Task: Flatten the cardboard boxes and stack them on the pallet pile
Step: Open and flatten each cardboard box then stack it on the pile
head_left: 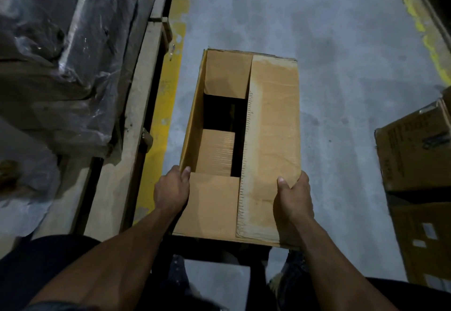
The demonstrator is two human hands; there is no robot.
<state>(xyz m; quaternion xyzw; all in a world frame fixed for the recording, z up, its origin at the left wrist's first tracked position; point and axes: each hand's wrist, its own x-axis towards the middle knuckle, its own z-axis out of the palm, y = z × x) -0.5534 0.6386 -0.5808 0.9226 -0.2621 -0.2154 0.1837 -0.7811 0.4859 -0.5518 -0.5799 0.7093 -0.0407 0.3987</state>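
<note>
Head view: cardboard box (244, 144) over concrete floor (341, 66), beside wooden pallet (136, 115). Left hand (172, 188) and right hand (292, 198) apart, each gripping near side edges, probably steadying box for flattening; flaps half-open.

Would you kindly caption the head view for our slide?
Both hands, left and right, grip a brown, partly open cardboard box beside a wooden pallet.
</note>
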